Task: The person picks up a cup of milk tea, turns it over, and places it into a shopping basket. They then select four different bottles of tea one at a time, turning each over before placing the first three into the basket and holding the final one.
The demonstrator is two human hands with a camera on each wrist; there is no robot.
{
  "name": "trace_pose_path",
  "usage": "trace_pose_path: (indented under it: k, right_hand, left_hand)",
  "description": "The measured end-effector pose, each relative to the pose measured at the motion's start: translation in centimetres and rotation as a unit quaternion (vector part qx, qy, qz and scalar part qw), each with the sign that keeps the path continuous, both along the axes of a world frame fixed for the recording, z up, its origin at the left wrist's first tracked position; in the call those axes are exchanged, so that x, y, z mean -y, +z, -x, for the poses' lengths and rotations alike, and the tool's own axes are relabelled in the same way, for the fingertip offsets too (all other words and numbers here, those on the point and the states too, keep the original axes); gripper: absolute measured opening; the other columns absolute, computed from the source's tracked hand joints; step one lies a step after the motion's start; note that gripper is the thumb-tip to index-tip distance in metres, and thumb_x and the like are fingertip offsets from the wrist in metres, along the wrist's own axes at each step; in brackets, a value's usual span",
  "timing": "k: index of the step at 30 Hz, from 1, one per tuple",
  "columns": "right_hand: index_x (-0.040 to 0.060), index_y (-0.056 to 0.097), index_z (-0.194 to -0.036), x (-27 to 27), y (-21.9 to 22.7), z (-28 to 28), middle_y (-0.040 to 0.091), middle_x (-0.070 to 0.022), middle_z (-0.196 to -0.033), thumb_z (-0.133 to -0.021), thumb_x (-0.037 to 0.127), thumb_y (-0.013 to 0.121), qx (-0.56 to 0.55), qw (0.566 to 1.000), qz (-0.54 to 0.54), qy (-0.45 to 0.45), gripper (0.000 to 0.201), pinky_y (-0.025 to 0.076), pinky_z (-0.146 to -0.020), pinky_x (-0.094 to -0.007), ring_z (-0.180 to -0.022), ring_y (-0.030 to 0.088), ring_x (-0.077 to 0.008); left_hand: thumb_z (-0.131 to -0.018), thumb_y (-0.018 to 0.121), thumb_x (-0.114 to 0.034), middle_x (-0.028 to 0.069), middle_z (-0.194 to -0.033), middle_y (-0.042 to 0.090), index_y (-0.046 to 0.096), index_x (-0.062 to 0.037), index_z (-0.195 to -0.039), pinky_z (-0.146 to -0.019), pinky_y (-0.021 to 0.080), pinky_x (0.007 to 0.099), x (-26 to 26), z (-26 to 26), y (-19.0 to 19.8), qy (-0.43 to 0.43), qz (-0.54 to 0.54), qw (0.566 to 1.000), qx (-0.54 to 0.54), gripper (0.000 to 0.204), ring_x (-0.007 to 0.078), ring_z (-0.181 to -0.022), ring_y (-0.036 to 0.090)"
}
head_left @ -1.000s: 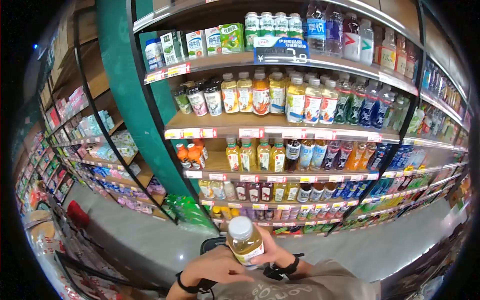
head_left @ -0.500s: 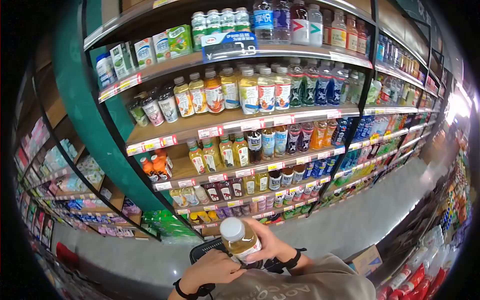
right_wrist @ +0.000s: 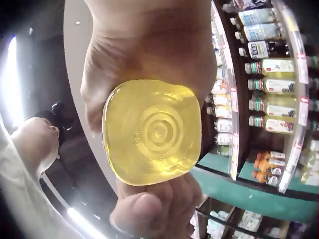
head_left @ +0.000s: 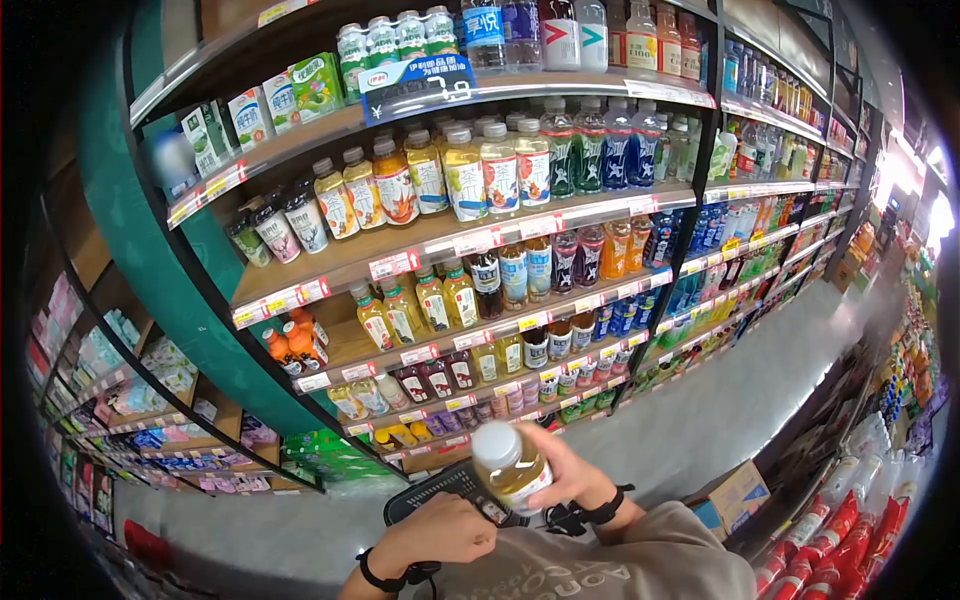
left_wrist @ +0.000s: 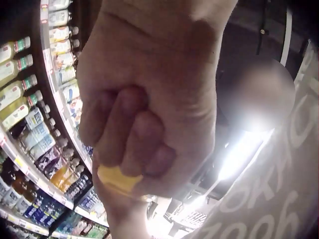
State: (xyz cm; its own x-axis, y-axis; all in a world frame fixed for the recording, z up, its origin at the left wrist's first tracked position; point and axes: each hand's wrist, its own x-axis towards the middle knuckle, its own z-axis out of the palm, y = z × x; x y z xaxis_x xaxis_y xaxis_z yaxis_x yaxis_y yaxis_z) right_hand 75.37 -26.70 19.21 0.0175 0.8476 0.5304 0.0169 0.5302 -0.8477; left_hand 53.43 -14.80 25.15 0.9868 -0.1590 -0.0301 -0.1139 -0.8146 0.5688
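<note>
My right hand grips a clear bottle of yellow drink with a white cap, tilted with the cap up and to the left. In the right wrist view the base of the bottle faces the camera, fingers wrapped behind it. My left hand is beside the bottle, apart from it, over a black basket. Its fingers are curled into the palm in the left wrist view, and nothing shows within them. The bottle's yellow base partly shows behind that fist.
Shelves of bottled drinks stand ahead, with a price sign on an upper edge. A green pillar and more shelving are at left. A cardboard box and red-and-white packages lie at right. Grey floor runs between.
The view has turned right, so the shelves have shifted left. The bottle in my right hand has moved slightly right, away from my left hand, whose fingers are now curled in more.
</note>
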Motion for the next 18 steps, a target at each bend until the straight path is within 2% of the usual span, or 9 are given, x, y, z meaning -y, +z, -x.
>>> trace_pose_path:
  k: [3,6,8,9,10,14,16,18]
  right_hand:
    - [-0.0009,0.036,-0.151,-0.3,-0.7,-1.3,0.043,-0.0131,-0.149,-0.074,0.027,0.089,-0.080,0.996,0.027,0.002,0.097,0.030,-0.116,-0.0386,-0.139,0.040,-0.0230]
    - [-0.0004,0.035,-0.151,-1.3,0.0,-1.2,0.044,-0.0130,-0.147,-0.075,0.025,0.088,0.045,0.998,-0.019,-0.027,0.096,0.031,-0.115,-0.0386,-0.137,0.042,-0.0229]
    - [0.0006,0.032,-0.152,-2.4,0.0,0.4,0.045,-0.0119,-0.146,-0.077,0.024,0.087,0.061,0.998,0.000,0.028,0.096,0.032,-0.114,-0.0387,-0.136,0.042,-0.0224]
    - [0.0005,0.032,-0.153,-2.7,-0.2,0.3,0.044,-0.0115,-0.146,-0.077,0.024,0.087,0.033,0.998,0.008,0.056,0.096,0.031,-0.115,-0.0383,-0.136,0.041,-0.0215]
    - [0.0004,0.032,-0.153,-3.0,-0.5,0.0,0.044,-0.0112,-0.146,-0.077,0.024,0.087,0.004,0.997,0.016,0.082,0.096,0.030,-0.115,-0.0379,-0.137,0.040,-0.0206]
    - [-0.0001,0.032,-0.152,-3.4,-0.6,-2.7,0.043,-0.0096,-0.147,-0.078,0.024,0.085,-0.056,0.997,0.008,0.052,0.095,0.028,-0.116,-0.0369,-0.138,0.038,-0.0187]
    - [-0.0002,0.032,-0.152,-3.6,-0.8,-3.8,0.042,-0.0098,-0.149,-0.079,0.026,0.085,-0.097,0.992,0.020,0.073,0.094,0.027,-0.117,-0.0368,-0.139,0.037,-0.0189]
    - [-0.0001,0.030,-0.154,-4.0,-0.7,-4.4,0.041,-0.0101,-0.150,-0.079,0.027,0.085,-0.067,0.994,0.016,0.087,0.096,0.026,-0.118,-0.0370,-0.140,0.037,-0.0191]
  left_hand:
    - [-0.081,0.063,-0.018,0.0137,-0.060,0.060,0.063,-0.0066,-0.065,-0.055,0.046,0.0432,-0.3,-0.3,1.8,-0.001,0.021,0.999,-0.032,0.020,0.0352,-0.059,0.061]
    - [-0.082,0.063,-0.018,0.0141,-0.060,0.058,0.061,-0.0057,-0.064,-0.055,0.045,0.0421,0.3,-0.8,0.6,-0.025,0.054,0.998,0.002,0.022,0.0357,-0.058,0.059]
    - [-0.082,0.063,-0.018,0.0142,-0.059,0.057,0.059,-0.0052,-0.064,-0.054,0.044,0.0417,0.9,-2.0,-0.7,-0.039,0.066,0.997,0.026,0.022,0.0360,-0.056,0.058]
    - [-0.082,0.063,-0.018,0.0140,-0.059,0.056,0.057,-0.0039,-0.064,-0.052,0.043,0.0416,1.3,-2.1,0.7,-0.035,0.085,0.995,-0.030,0.024,0.0362,-0.055,0.056]
    - [-0.082,0.063,-0.018,0.0142,-0.059,0.056,0.057,-0.0034,-0.063,-0.052,0.043,0.0418,1.2,-2.2,0.5,-0.035,0.073,0.996,-0.022,0.025,0.0360,-0.055,0.055]
    - [-0.085,0.064,-0.018,0.0146,-0.058,0.054,0.056,-0.0020,-0.062,-0.050,0.041,0.0416,-0.1,-2.6,0.4,-0.024,0.051,0.998,-0.012,0.029,0.0347,-0.052,0.054]
    - [-0.087,0.065,-0.019,0.0142,-0.056,0.053,0.055,-0.0021,-0.060,-0.049,0.041,0.0409,-0.3,-3.1,0.8,-0.011,0.055,0.998,-0.010,0.033,0.0340,-0.051,0.054]
    - [-0.089,0.066,-0.020,0.0134,-0.053,0.052,0.055,-0.0028,-0.058,-0.048,0.040,0.0400,-0.2,-3.6,0.9,-0.002,0.068,0.998,0.002,0.037,0.0332,-0.049,0.054]
